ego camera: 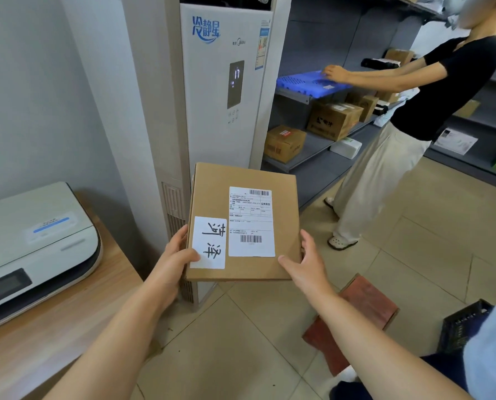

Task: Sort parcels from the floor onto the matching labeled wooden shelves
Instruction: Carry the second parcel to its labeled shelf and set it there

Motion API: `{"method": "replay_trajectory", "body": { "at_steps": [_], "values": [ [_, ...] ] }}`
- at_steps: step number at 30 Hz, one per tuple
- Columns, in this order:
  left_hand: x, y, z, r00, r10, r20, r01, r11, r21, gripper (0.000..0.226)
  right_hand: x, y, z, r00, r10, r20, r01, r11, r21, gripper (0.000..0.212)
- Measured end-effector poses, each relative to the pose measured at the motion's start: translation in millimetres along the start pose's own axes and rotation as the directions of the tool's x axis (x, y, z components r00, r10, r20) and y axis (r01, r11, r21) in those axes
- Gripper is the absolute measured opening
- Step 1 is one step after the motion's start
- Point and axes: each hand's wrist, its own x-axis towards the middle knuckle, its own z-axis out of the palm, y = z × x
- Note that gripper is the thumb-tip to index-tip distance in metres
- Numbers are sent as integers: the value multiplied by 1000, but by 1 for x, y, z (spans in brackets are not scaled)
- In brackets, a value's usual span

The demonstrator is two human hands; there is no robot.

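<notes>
I clamp the parcel (242, 223) between left hand (174, 256) and right hand (306, 262), long axis pointing away; shelves (313, 145) ahead-right.

A parcel (242, 223) is held above the floor, the left hand (175, 255) on its left edge and the right hand (304, 262) at its near right corner. Behind it stands an air conditioner (226, 82), with a desk (53, 327) carrying a printer (33, 243) to the left. To the right, shelves (307, 148) hold boxes, a person (408, 116) before them, and a stool (353, 321) stands on the floor nearer.
</notes>
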Motion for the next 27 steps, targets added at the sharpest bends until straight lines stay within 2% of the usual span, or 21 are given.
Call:
{"method": "replay_trajectory", "body": {
  "at_steps": [3,9,14,21,27],
  "values": [
    [-7,-4,1,999,29,-42,-29,1000,-7,82,-1,4,0,1000,-28,8,28,1000,-1,76],
    [-25,-16,-11,988,27,-149,-29,1000,-9,73,-3,6,11,996,-48,73,46,999,25,77],
    [-51,-21,-29,970,45,-239,-52,998,-24,84,-9,-1,31,984,-95,148,92,995,26,75],
    [-82,-24,-69,921,74,-382,-105,993,-60,76,-23,-27,79,950,-186,250,188,982,15,81],
    [-107,-16,-121,869,114,-481,-142,990,-21,68,-34,-62,134,907,-253,335,269,963,-1,81]
  ]
}}
